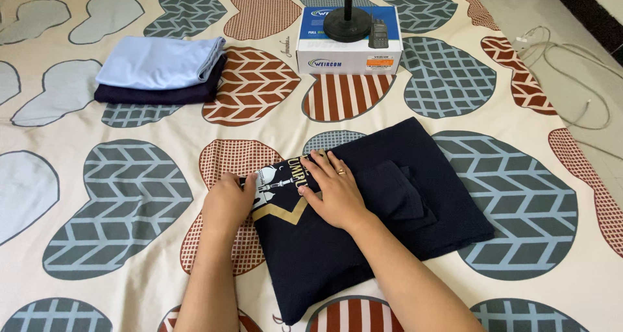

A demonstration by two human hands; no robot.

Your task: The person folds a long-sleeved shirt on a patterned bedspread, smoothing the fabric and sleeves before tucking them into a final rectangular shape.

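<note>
Both hands, left and right, press one navy shirt beside two folded garments.

A light blue folded cloth lies atop a dark one, near a white-and-blue box.

A room in a home, a bed covered by a cream bed sheet with big heart shapes, folded clothes stacked at the upper left, a cardboard box at the top middle, white cables lying on the floor at the upper right
</note>
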